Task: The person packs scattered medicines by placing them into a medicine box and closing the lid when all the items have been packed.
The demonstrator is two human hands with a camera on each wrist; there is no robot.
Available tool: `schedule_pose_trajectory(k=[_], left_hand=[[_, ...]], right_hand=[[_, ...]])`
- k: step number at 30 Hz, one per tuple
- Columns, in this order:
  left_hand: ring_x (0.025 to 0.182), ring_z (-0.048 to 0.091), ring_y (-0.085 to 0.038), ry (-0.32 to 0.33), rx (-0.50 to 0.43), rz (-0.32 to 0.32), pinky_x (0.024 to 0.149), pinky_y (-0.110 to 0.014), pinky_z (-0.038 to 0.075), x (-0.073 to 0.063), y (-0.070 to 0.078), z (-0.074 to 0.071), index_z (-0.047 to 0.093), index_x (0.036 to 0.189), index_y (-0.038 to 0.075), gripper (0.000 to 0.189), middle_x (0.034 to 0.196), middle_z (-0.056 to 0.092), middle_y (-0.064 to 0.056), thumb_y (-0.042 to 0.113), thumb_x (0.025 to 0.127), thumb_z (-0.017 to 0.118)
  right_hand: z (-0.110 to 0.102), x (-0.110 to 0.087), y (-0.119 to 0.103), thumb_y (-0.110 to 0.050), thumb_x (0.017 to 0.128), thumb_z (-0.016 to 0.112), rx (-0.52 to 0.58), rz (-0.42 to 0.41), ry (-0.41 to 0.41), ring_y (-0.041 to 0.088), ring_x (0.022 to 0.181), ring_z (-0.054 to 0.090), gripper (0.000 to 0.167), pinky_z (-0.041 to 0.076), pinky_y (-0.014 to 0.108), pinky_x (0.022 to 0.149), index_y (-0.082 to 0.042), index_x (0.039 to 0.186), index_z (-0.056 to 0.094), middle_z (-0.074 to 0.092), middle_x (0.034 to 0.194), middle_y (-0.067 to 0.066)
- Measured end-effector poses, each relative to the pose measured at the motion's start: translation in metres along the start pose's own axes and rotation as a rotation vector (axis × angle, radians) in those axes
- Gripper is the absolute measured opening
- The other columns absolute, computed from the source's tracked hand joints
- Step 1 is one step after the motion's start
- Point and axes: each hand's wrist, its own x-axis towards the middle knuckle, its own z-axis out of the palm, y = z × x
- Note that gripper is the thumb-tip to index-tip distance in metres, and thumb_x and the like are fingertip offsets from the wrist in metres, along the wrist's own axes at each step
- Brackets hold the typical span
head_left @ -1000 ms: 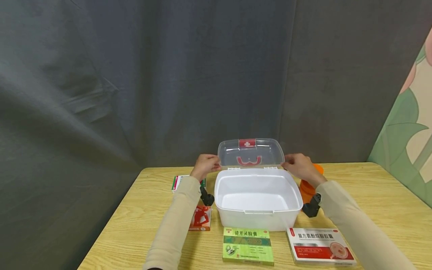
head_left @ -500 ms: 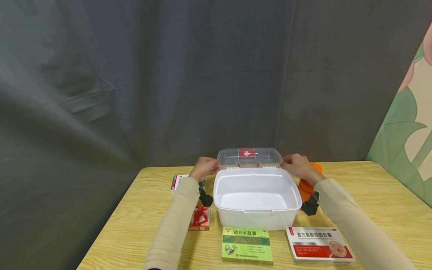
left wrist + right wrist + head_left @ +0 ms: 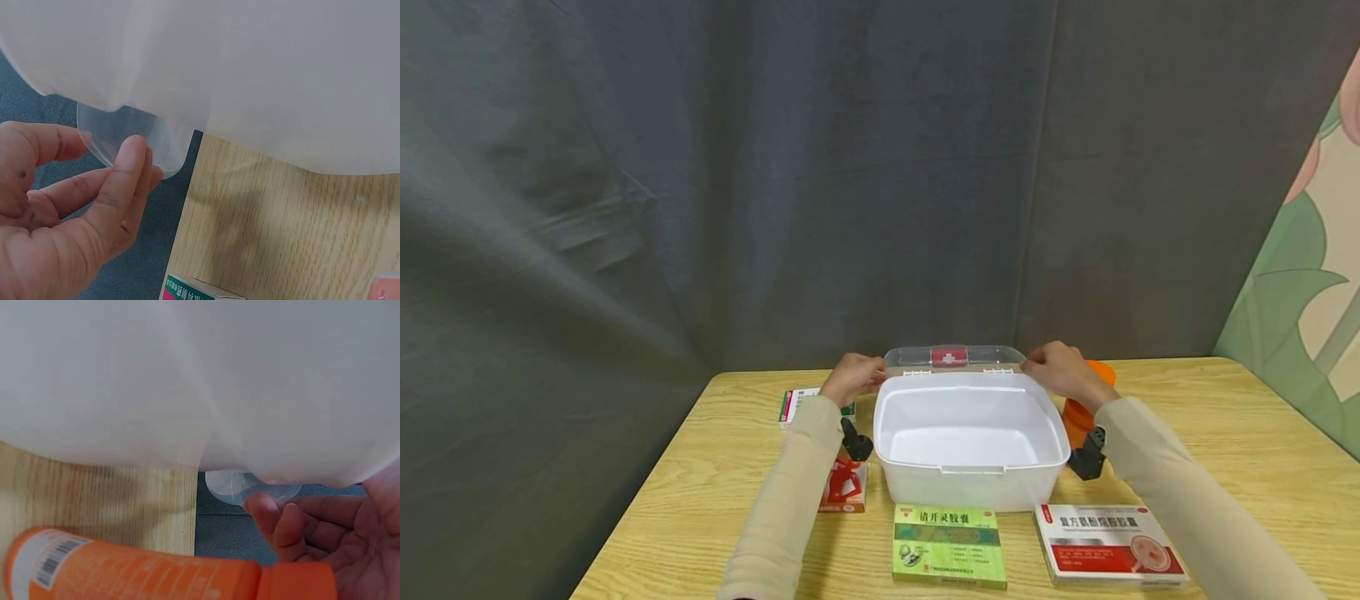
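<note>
A white plastic medicine box [image 3: 977, 487] stands on the table with its inside showing bare. Its clear lid [image 3: 985, 357], marked by a red latch with a white cross, leans back low behind the hinges. At the lid's left edge, my left hand [image 3: 853, 377] holds it, fingers on either side of the clear plastic [image 3: 169, 147] in the left wrist view. On the opposite edge my right hand [image 3: 1063, 369] grips the lid, its fingertips right at the plastic [image 3: 231, 486] in the right wrist view. The box wall hides part of the lid in both wrist views.
An orange bottle [image 3: 1077, 421] stands under the right forearm. In front lie a green medicine carton [image 3: 950, 546] and a white-and-red carton [image 3: 1111, 543]. Left of the box are a red carton [image 3: 846, 485] and a white-green carton [image 3: 797, 404]. A dark curtain [image 3: 880, 183] hangs behind the table.
The lid has tilted further back and down behind the box, so less of it shows. Both hands stay at its edges, nearly in place.
</note>
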Motion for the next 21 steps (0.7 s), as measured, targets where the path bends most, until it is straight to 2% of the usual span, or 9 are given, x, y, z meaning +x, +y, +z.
schedule_pose_trajectory(k=[5, 11, 16, 21], left_hand=[[0.080, 0.058, -0.016, -0.022, -0.004, -0.010, 0.081, -0.032, 0.055, -0.0004, 0.0006, -0.0007, 0.056, 0.119, -0.016, 0.036, 0.094, 0.059, -0.011, 0.010, 0.095, 0.054], [0.082, 0.060, -0.018, -0.050, -0.004, -0.027, 0.075, -0.029, 0.056, -0.0025, 0.0025, -0.0029, 0.054, 0.121, -0.015, 0.037, 0.100, 0.061, -0.016, 0.011, 0.095, 0.053], [0.079, 0.061, -0.018, -0.079, 0.001, -0.034, 0.074, -0.030, 0.056, -0.0036, 0.0025, -0.0046, 0.052, 0.123, -0.015, 0.038, 0.095, 0.061, -0.014, 0.013, 0.097, 0.053], [0.075, 0.063, -0.018, -0.092, 0.025, -0.023, 0.075, -0.032, 0.057, -0.0041, 0.0033, -0.0056, 0.054, 0.119, -0.014, 0.035, 0.093, 0.062, -0.014, 0.014, 0.098, 0.053]], right_hand=[[0.0003, 0.0003, -0.0004, -0.019, 0.095, 0.051, -0.013, 0.002, 0.001, 0.035, 0.085, 0.059, 0.036, 0.053, 0.050, 0.077, 0.010, 0.111, 0.066, 0.066, 0.102, 0.024], [-0.0005, 0.0004, -0.0003, -0.018, 0.095, 0.052, -0.026, -0.024, 0.019, 0.034, 0.083, 0.059, 0.035, 0.054, 0.048, 0.075, 0.010, 0.109, 0.067, 0.067, 0.099, 0.022], [-0.0008, 0.0007, 0.0011, -0.018, 0.095, 0.052, -0.025, -0.023, 0.015, 0.037, 0.088, 0.059, 0.037, 0.053, 0.051, 0.079, 0.012, 0.113, 0.064, 0.065, 0.104, 0.026], [-0.0032, 0.0006, 0.0014, -0.019, 0.095, 0.053, -0.028, -0.029, 0.015, 0.041, 0.092, 0.059, 0.040, 0.053, 0.054, 0.080, 0.014, 0.116, 0.061, 0.063, 0.109, 0.030]])
